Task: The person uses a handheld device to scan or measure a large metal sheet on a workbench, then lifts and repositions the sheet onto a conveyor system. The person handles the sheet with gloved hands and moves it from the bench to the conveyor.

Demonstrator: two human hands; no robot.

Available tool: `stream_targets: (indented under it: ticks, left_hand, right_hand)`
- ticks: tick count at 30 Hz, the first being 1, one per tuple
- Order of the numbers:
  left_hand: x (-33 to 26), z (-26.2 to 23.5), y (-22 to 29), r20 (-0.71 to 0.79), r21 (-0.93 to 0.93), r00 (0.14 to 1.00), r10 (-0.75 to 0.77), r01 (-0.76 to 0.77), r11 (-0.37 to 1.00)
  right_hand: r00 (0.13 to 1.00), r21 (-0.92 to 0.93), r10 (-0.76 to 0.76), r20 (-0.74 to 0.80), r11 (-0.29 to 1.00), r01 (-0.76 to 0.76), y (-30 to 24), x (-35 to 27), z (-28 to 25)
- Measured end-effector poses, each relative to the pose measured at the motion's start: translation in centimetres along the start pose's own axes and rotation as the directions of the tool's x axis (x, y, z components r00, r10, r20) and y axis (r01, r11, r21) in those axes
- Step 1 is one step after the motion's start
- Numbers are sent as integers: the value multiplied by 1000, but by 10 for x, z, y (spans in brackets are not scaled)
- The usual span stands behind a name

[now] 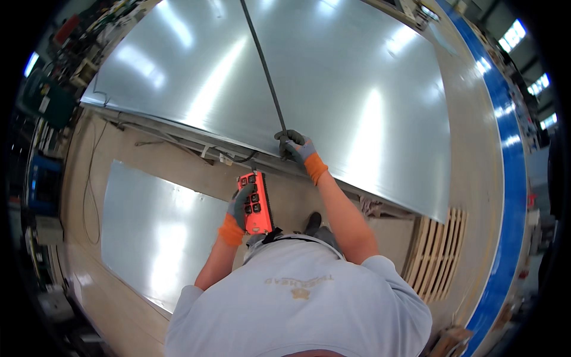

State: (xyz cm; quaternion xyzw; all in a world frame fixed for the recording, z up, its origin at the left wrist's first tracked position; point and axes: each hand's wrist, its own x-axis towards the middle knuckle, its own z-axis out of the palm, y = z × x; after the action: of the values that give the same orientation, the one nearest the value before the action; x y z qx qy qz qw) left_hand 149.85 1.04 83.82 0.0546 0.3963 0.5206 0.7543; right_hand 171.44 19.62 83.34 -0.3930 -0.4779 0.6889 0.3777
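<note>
My left hand (237, 209), in a grey glove with an orange cuff, holds an orange remote control box (256, 203) with dark buttons, thumb across its face. My right hand (296, 147), gloved the same way, grips the lower end of a dark cable (265, 68) that runs up and out of view. The grip is right at the near edge of a large shiny metal sheet (333, 89) lying in front of me.
A second, smaller metal sheet (154, 226) lies on the floor at lower left. A wooden pallet (439, 253) sits to the right under the big sheet's corner. A blue beam (513, 178) curves along the right. Benches and machines line the left edge.
</note>
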Motion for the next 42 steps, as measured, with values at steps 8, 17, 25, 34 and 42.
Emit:
stream_targets:
  ticks: [8, 17, 25, 34, 42]
  left_hand:
    - [-19, 17, 9, -164, 39, 983, 87, -81, 996]
    - [-19, 36, -16, -56, -214, 994, 93, -103, 971]
    - [-15, 48, -30, 78, -228, 992, 101, -80, 970]
    - [54, 47, -30, 107, -142, 992, 60, -44, 989]
    - [126, 89, -40, 376, -224, 925, 54, 34, 974]
  right_hand:
    - [999, -108, 46, -12, 993, -47, -24, 24, 17]
    - [999, -69, 40, -15, 997, -41, -32, -26, -54]
    - [984, -83, 136, -119, 986, -146, -28, -44, -86]
    - [978, -110, 62, -201, 990, -85, -12, -44, -64]
    - [964, -276, 0, -266, 958, -77, -3, -46, -77]
